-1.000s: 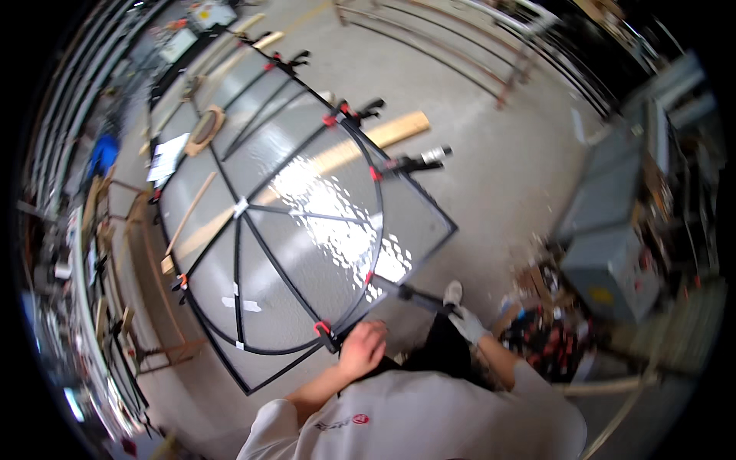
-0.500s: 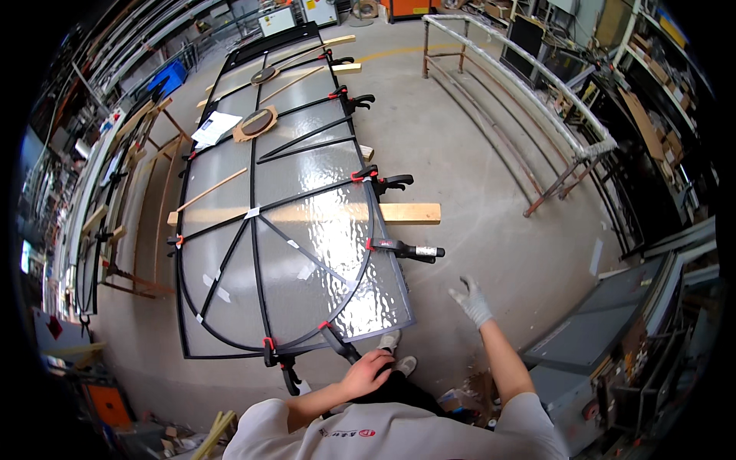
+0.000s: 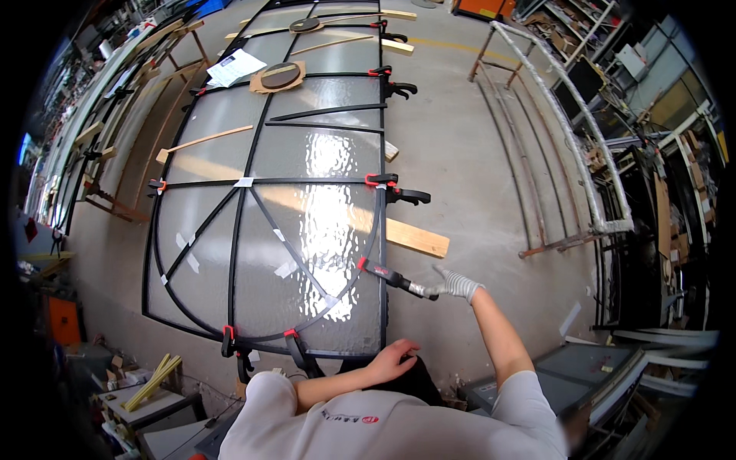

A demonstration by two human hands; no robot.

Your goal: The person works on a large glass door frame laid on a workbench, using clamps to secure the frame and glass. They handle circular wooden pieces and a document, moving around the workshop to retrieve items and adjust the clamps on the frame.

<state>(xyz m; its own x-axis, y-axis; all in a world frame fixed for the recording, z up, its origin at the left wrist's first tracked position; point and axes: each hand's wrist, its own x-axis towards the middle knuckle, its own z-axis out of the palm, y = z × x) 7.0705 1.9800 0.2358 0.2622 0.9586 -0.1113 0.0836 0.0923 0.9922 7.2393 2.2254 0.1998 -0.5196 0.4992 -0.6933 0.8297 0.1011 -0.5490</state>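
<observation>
Your gloved right hand (image 3: 460, 285) is out at the handle end of a black-and-red clamp (image 3: 391, 277), which sits across the right edge of the textured glass panel (image 3: 203, 280), up a ways from the near right corner. Can't tell if those fingers are actually wrapped round the handle tbh. Your bare left hand (image 3: 395, 363) is right by that same corner, fingers loosely bent and released. Another clamp (image 3: 300, 353) grips the near edge.

Fisheye view from head height, down across the framed panel (image 3: 280, 153)
</observation>
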